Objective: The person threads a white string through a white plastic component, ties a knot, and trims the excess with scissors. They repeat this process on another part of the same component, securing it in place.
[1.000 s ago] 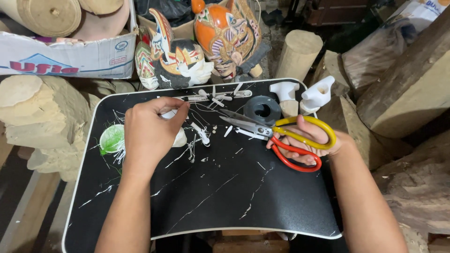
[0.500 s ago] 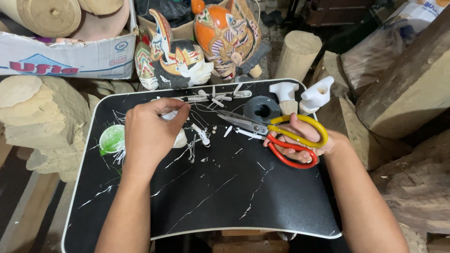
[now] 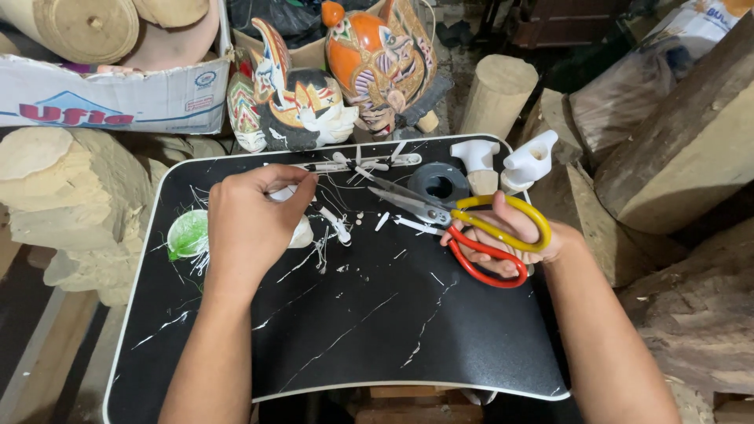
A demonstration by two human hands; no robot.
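Right hand (image 3: 510, 235) has tilted the scissors (image 3: 463, 224) slightly, blades still open

The near half of my black table (image 3: 353, 338) lies bare but for thin white streaks, so my hands could pass freely between my forearms and toward the front edge. Farther back the way is cluttered: white scraps (image 3: 334, 224) and loose strands lie between my left hand (image 3: 251, 224) and the scissors (image 3: 463, 224) in my right hand (image 3: 503, 239), with a dark tape roll (image 3: 438, 182) and two white plastic pieces (image 3: 510, 161) crowding the far right corner. Painted carved masks (image 3: 330, 86) wall off the back edge, and rough wood blocks (image 3: 71, 204) close in on both sides.
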